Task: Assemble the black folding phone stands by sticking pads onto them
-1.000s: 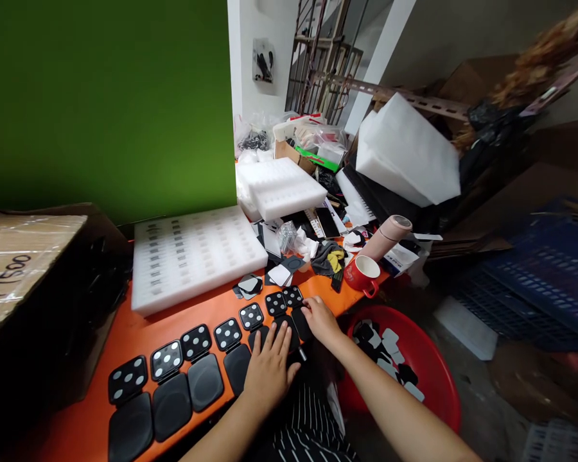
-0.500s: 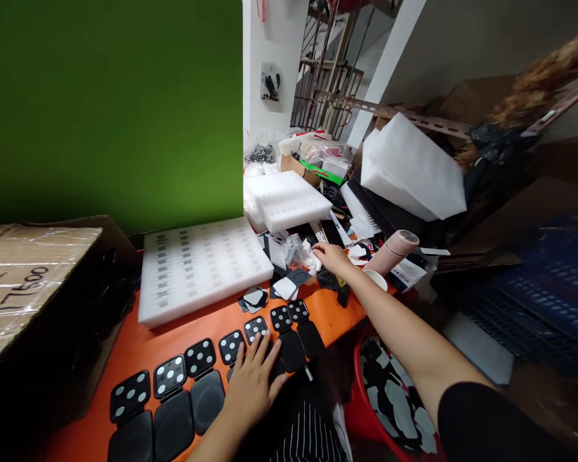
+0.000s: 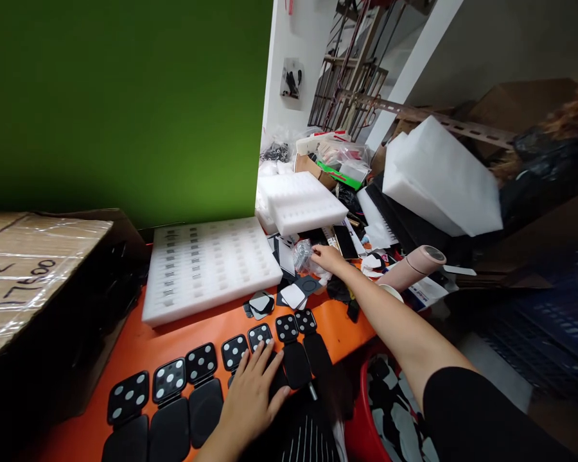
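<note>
Our L hand (image 3: 253,391) is spread wide, blk hinged cases (image 3: 205,410) under it & both sides; our R hand (image 3: 330,258) is at clear bag (image 3: 302,255), can't tell if gripping.

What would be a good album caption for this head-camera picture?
Left hand spread over a row of black cases, right hand at crumpled clear plastic above an orange tabletop.
</note>
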### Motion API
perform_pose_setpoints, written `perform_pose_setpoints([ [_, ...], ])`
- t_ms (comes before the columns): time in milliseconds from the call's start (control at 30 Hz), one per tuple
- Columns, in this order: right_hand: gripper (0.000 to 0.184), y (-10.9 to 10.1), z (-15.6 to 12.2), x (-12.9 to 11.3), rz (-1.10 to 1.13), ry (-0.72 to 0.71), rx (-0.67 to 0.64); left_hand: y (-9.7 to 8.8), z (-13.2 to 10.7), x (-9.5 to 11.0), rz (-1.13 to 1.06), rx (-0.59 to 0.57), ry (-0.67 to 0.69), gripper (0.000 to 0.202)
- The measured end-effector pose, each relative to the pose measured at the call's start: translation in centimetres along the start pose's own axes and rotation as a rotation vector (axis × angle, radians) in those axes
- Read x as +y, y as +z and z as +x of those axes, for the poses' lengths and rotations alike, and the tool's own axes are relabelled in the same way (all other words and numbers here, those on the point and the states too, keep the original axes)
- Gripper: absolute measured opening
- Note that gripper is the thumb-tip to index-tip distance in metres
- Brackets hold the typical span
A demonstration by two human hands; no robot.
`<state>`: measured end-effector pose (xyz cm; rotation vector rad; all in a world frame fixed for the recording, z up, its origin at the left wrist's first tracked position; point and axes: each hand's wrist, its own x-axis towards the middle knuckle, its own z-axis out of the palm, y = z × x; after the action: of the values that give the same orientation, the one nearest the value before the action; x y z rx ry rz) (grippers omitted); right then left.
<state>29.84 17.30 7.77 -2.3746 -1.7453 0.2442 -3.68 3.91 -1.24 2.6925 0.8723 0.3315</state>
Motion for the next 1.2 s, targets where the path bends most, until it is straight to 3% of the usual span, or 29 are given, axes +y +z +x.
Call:
perform_pose_setpoints([
  [367, 0.031, 0.7, 0.8, 0.4, -0.001, 0.053, -0.018, 0.9, -0.3, -0.1, 0.024, 0.046, -0.013, 0.056],
  [667, 0.026, 0.7, 0.6, 0.3, -0.165, 0.049, -0.042, 0.8, -0.1, 0.0, 0.031, 0.048, -0.021, 0.055],
  [833, 0.020, -0.5, 1.2, 1.0, -0.259, -0.014, -0.255, 0.8, -0.2, 0.0, 0.020, 0.035, -0.025, 0.054],
  [1000, 0.028, -0.5, 1.6, 0.8, -0.354, -0.058, -0.496, 0.7, -0.1, 0.1, 0.019, 0.027, -0.027, 0.054],
  [1200, 0.029, 0.4, 1.7, 0.1, -0.469, -0.126, -0.610, 0.5, -0.1, 0.1, 0.015, 0.017, -0.032, 0.053],
])
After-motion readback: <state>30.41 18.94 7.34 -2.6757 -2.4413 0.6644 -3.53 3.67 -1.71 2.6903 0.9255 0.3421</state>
